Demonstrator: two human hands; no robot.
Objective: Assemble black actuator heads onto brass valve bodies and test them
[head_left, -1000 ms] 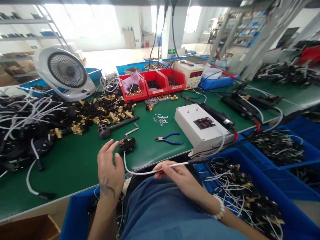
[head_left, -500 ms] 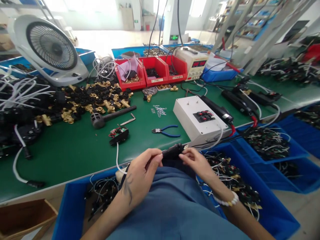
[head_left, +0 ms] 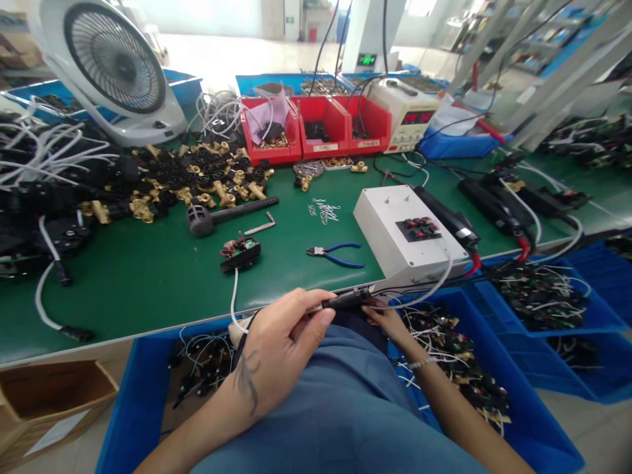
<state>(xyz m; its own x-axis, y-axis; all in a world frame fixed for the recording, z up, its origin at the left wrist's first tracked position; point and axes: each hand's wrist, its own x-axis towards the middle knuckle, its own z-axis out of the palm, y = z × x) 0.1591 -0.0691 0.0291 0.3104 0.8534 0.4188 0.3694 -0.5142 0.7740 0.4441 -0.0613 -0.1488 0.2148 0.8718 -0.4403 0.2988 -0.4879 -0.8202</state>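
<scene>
My left hand (head_left: 289,345) pinches the left end of a black cable connector (head_left: 348,299), held level just off the table's front edge. A white cable runs from under this hand to a small open circuit board unit (head_left: 240,253) in a black housing. Below the connector's right end, my right hand (head_left: 390,324) has its fingers curled in; what they grip is partly hidden. Beside them, a white cable (head_left: 429,293) and thin black leads come from the white test box (head_left: 412,230). Blue-handled cutting pliers (head_left: 338,253) lie on the green table beyond the hands.
A rubber mallet (head_left: 202,220) and a hex key (head_left: 260,225) lie mid-table. Behind are brass fittings (head_left: 224,196), red bins (head_left: 323,141), a power supply (head_left: 402,118) and a fan (head_left: 118,72). Blue crates (head_left: 523,401) of wired parts stand below the table edge.
The view has shifted slightly. My right hand has dropped lower under the connector's right end and turned, its fingers less visible. My left hand still grips the other end.
</scene>
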